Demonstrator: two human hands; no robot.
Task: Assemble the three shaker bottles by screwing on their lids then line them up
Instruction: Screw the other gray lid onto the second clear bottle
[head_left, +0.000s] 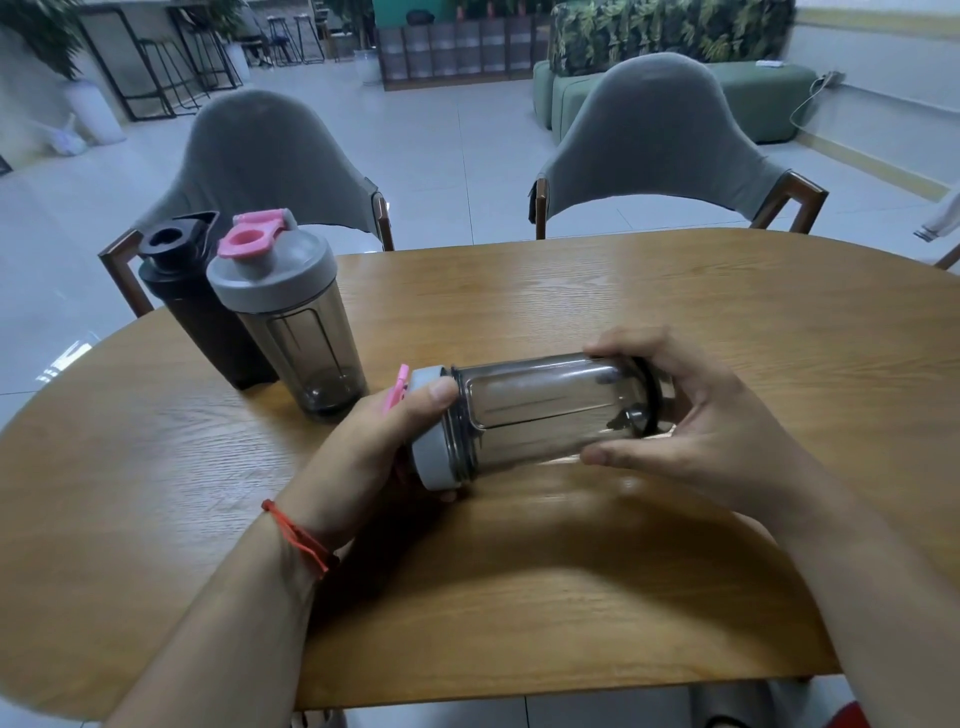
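Observation:
A clear smoky shaker bottle lies on its side above the wooden table, held between both hands. My left hand grips its grey lid, which has a pink flip cap, at the bottle's left end. My right hand wraps around the bottle's base at the right end. Two more bottles stand upright side by side at the table's far left: an all-black bottle with a black lid, and a smoky bottle with a grey lid and a pink cap.
Two grey chairs stand behind the table's far edge. A red string sits on my left wrist. Beyond lie a tiled floor, green sofas and stools.

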